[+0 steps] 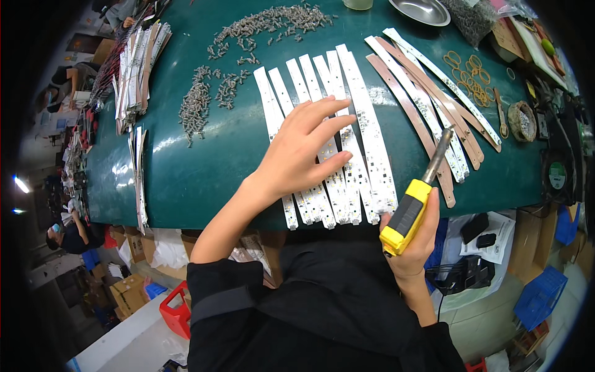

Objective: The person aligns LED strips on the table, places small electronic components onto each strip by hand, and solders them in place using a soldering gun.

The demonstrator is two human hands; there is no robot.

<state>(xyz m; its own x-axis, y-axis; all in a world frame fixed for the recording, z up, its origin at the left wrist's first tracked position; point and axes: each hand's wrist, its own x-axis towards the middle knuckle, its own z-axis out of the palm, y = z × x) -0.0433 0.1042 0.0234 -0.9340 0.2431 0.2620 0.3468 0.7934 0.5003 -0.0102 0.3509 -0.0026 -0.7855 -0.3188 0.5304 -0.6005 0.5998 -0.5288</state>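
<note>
On the table (167, 180), we are seeing a row of strips (370, 133) lying near, screws (271, 25) lying left and far of it, a strip pile (439, 96) lying to its right, rubber bands (478, 93) lying farther right, and a bowl (423, 9) sitting behind the pile.

We get bright light on the green bench (204, 177), w/ pale glare patches at L. Tube lamp (22, 184) glows far L; bkgd there's dim & soft. Fisheye bends edges, corners go blk.
</note>
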